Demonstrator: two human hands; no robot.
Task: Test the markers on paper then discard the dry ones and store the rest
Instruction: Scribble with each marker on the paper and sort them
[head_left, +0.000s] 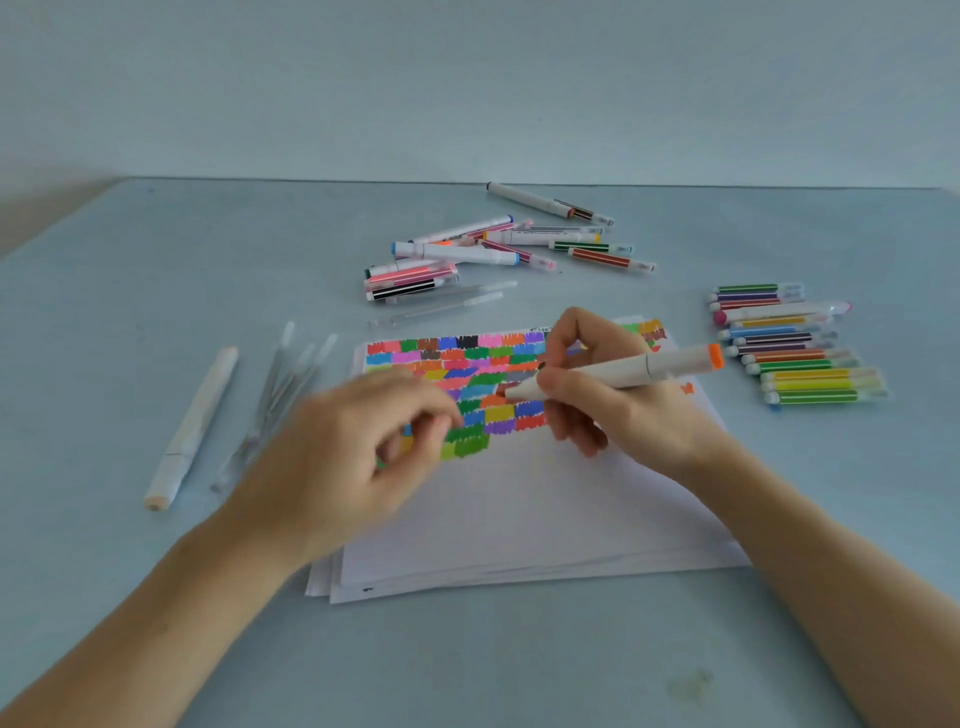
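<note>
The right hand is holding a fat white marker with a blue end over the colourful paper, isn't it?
Not quite: the head view shows the fat white marker in the right hand has an orange end, not blue. It is over the colourful scribbled paper.

We see two bare forearms, no sleeves in view. The left hand (358, 441) and right hand (613, 395) carry no rings, watch, bracelets or gloves. The left hand appears motion-blurred; nails look short and unpainted.
</note>
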